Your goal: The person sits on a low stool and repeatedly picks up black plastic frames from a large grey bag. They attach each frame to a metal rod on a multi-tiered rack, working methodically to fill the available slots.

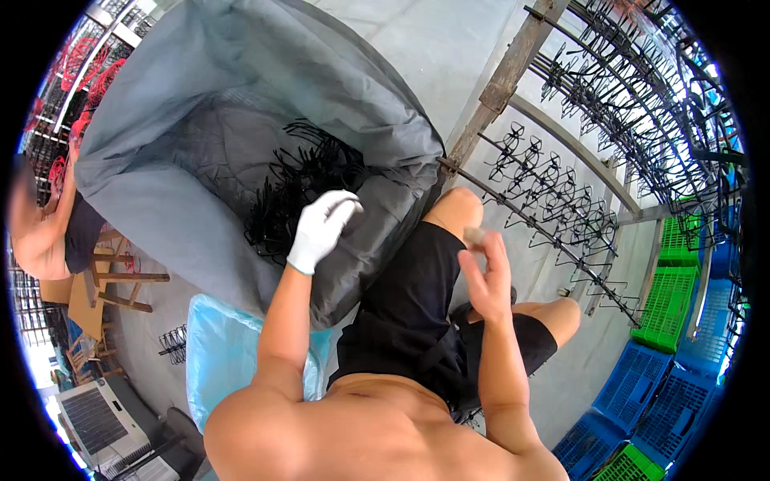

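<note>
Fingers (480,264) of bare right hand (484,276) loosely curled, pinching small pale object (474,235) above black shorts (417,313). Left hand (321,228), white knitted glove, forearm raised, fingers bent, empty, over grey fabric sack (241,120) holding tangled black frames (301,188). Beyond: similar frames hung along wooden rack (553,200).

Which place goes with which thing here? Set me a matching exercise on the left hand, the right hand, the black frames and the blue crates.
Things:
1. left hand
2. right hand
3. loose black frames
4. blue crates

Places or states:
A. stacked at the lower right
B. piled inside the grey sack
C. in a white glove, over the sack
D. bare, raised above the thigh

Pairs: 1-C, 2-D, 3-B, 4-A
</note>
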A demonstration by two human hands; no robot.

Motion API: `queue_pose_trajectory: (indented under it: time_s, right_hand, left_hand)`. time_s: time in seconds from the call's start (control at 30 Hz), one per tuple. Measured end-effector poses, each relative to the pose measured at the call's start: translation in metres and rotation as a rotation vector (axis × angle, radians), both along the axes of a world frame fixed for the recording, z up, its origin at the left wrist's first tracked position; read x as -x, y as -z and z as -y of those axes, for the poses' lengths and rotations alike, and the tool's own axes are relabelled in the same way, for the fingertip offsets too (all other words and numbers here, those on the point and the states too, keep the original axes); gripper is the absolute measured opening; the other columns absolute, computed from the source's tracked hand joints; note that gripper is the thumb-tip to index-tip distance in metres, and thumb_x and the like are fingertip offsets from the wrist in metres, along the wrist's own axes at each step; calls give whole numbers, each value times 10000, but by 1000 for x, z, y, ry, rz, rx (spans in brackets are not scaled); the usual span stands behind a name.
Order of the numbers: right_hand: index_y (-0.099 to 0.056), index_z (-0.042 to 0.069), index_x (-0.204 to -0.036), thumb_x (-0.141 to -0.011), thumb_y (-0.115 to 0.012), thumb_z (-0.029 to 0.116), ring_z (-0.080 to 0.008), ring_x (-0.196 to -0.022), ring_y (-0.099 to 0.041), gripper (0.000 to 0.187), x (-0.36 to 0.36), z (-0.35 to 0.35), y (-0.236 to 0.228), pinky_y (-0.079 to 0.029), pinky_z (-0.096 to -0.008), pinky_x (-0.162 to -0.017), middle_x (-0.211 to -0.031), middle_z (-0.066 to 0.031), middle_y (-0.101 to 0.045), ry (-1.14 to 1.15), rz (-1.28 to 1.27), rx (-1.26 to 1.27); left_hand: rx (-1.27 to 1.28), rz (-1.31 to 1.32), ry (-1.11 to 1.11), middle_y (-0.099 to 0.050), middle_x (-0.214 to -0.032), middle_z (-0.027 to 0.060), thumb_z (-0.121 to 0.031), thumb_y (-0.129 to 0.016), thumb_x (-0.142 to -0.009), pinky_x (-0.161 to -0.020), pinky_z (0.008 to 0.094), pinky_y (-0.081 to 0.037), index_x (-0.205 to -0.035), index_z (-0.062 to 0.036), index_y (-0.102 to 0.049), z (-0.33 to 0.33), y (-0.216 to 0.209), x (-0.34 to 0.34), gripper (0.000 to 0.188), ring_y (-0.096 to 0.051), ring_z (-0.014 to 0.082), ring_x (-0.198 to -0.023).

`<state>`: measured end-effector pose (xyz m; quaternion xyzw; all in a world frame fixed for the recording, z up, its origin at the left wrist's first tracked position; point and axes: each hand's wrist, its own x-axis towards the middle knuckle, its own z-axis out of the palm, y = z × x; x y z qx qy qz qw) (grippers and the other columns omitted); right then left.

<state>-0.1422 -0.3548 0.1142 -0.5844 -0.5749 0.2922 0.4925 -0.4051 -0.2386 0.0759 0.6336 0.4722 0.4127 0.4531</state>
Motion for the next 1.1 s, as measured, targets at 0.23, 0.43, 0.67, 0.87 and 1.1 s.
queue_pose_trajectory:
  time_s: [0.23,0.43,0.67,0.87,1.1]
  right_hand:
    - [-517,62,-1209,-869,-595,345,-172,-728,-588,449,-17,-16,-17,-483,-264,-611,-908,-77,-630,-866,-242,845]
    - [-356,32,-1323,-947,-365,476,-163,-604,-517,582,-28,18,15,-408,-287,-544,-910,-79,-578,225,-889,-103]
    - [-480,60,-1197,-939,-420,466,-147,-575,-501,485,-29,-21,47,-408,-265,-570,-762,-92,-565,601,-929,247]
    - [-483,57,-1005,-919,-516,375,-103,-414,-373,332,-21,-44,52,-265,-241,-346,-583,-7,-397,778,-1073,-4]
    - [-530,33,-960,-896,-566,333,-120,-420,-419,309,-14,-60,57,-345,-253,-358,-628,-27,-477,895,-1020,-111]
  left_hand:
    - [163,76,618,-627,-741,68,-57,-610,-802,-614,244,-473,-888,-16,-661,20,-61,-40,108,-614,113,-673]
    - [130,-932,-252,-577,-1133,156,-248,-525,-815,-917,420,-413,-1114,-73,-596,-73,128,33,353,-530,341,-1057]
    - [-229,-243,-203,-652,-955,107,-126,-521,-898,-801,304,-474,-1021,3,-606,-41,63,-14,198,-623,210,-873]
    - [130,-12,-22,-607,-989,60,-137,-579,-884,-792,245,-461,-1063,19,-556,-8,80,-19,239,-572,115,-880]
    - [41,71,-120,-616,-956,72,-118,-523,-908,-785,262,-463,-1078,27,-551,1,90,-24,225,-576,129,-860]
